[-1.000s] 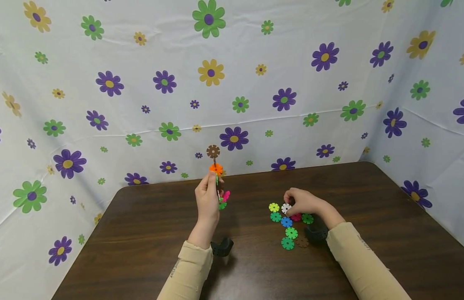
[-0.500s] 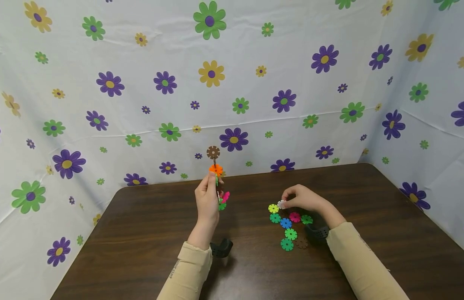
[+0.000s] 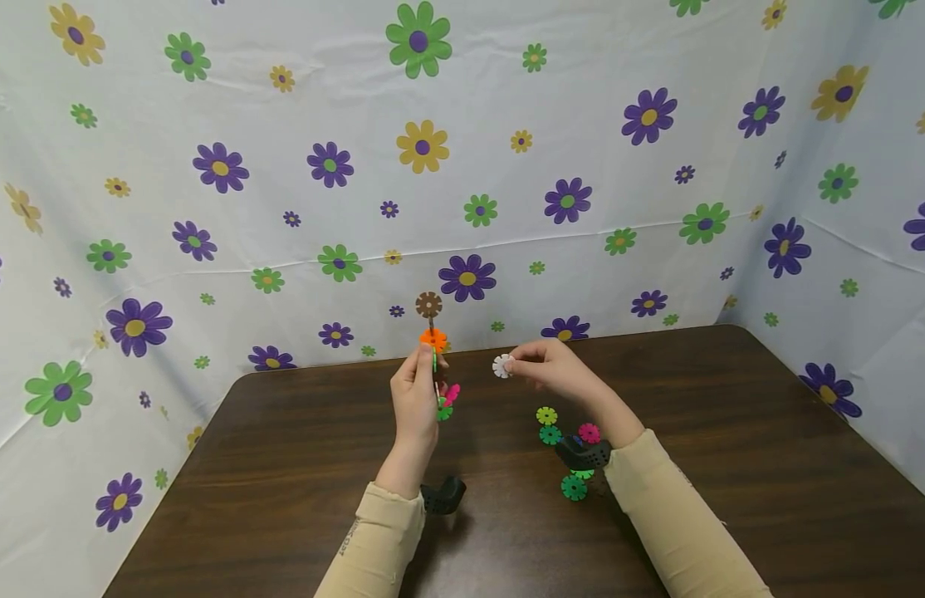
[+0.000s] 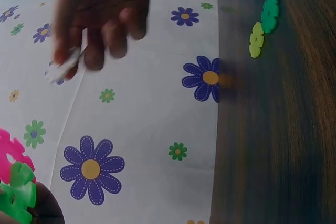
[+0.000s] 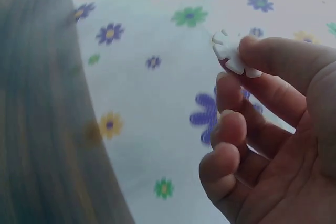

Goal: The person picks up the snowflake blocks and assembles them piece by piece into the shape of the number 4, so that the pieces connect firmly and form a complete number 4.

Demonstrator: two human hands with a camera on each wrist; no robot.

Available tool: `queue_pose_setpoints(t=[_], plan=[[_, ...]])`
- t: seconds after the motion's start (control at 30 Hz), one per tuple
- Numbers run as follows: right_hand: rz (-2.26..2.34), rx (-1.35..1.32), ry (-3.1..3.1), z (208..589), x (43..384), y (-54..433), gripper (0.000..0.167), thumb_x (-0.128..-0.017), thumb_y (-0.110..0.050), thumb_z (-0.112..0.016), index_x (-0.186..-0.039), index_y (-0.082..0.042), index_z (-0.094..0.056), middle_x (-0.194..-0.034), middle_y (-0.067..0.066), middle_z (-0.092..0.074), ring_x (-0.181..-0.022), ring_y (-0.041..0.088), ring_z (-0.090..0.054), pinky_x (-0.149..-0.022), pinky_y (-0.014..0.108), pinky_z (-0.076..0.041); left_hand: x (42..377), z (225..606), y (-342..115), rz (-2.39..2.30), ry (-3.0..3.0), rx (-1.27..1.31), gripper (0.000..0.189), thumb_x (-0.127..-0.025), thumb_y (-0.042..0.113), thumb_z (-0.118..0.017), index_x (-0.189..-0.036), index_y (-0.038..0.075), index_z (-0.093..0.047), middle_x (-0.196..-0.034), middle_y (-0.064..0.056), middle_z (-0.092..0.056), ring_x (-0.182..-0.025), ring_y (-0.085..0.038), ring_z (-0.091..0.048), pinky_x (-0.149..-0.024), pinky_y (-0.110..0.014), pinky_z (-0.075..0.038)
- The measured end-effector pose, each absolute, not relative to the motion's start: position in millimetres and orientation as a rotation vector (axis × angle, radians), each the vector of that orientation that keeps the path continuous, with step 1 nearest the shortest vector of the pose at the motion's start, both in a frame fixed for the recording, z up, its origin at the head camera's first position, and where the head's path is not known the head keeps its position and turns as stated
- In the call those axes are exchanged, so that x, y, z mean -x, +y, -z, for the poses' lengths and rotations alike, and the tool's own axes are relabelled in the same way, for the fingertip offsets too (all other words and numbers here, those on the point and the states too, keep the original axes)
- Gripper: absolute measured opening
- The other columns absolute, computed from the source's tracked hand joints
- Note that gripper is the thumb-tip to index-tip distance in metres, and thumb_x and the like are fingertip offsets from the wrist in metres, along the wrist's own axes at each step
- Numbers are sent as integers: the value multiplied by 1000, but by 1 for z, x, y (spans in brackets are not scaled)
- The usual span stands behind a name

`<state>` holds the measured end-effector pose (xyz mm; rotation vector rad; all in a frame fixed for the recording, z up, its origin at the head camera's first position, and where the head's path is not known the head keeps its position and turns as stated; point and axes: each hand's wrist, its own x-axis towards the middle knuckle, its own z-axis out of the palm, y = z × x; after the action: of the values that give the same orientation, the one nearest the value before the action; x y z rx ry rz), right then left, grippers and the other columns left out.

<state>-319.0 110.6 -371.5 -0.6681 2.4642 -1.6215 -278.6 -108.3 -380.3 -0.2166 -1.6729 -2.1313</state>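
Note:
In the head view my left hand (image 3: 415,407) grips a joined string of notched plastic discs, held upright above the table. A brown disc (image 3: 428,304) tops it, with an orange disc (image 3: 433,340) below; a pink disc (image 3: 452,394) and a green disc (image 3: 445,413) show lower down. Fingers hide part of the string. To its right, my right hand (image 3: 555,374) pinches a white notched disc (image 3: 501,365) between thumb and index finger, apart from the string. The right wrist view shows this white disc (image 5: 227,51) at the fingertips, the other fingers loosely curled.
Loose discs lie on the brown table (image 3: 320,465) under my right forearm, among them a yellow disc (image 3: 546,415), a teal disc (image 3: 550,434), a pink one (image 3: 589,433) and a green one (image 3: 574,487). My right wrist's black camera (image 3: 582,453) covers others. A flowered cloth (image 3: 373,232) hangs behind.
The right hand has lifted the white disc from the loose discs and brought it left and up towards the string. The left hand has stayed almost still.

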Motion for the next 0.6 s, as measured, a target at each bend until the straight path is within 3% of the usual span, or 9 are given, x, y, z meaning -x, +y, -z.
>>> queue_pose_setpoints(t=[0.13, 0.27, 0.37, 0.43, 0.6], plan=[[1670, 624, 2415, 366, 315, 95, 21, -92, -23, -68, -97, -3, -72, -74, 9, -60, -65, 20, -57, -61, 35, -49, 279, 380, -109, 2121, -1660, 216, 37, -102, 30, -51, -81, 2, -62, -77, -7, -58, -59, -13, -43, -52, -21, -41], [1742, 571, 2376, 365, 312, 82, 25, -89, -19, -71, -106, -1, -70, -87, 9, -67, -67, 22, -65, -64, 41, -53, 279, 380, -109, 2128, -1652, 218, 34, -102, 30, -51, -79, 8, -63, -76, -5, -58, -59, -13, -44, -52, -21, -41], [1803, 570, 2373, 367, 311, 74, 25, -89, -17, -71, -107, 0, -70, -86, 10, -67, -65, 27, -64, -61, 40, -53, 280, 381, -108, 2137, -1656, 221, 33, -102, 31, -51, -80, 10, -64, -76, -4, -59, -60, -14, -45, -54, -22, -40], [1833, 574, 2378, 369, 310, 70, 25, -89, -17, -70, -106, 1, -69, -80, 9, -66, -67, 34, -63, -60, 39, -52, 280, 382, -108, 2133, -1667, 220, 37, -102, 31, -51, -81, 2, -63, -76, -4, -59, -61, -14, -46, -55, -22, -40], [1880, 574, 2384, 370, 306, 63, 24, -90, -16, -70, -106, 1, -70, -72, 5, -64, -66, 37, -61, -55, 31, -49, 280, 381, -109, 2121, -1680, 225, 48, -102, 32, -51, -88, -14, -56, -76, -4, -58, -59, -15, -44, -55, -23, -40]])
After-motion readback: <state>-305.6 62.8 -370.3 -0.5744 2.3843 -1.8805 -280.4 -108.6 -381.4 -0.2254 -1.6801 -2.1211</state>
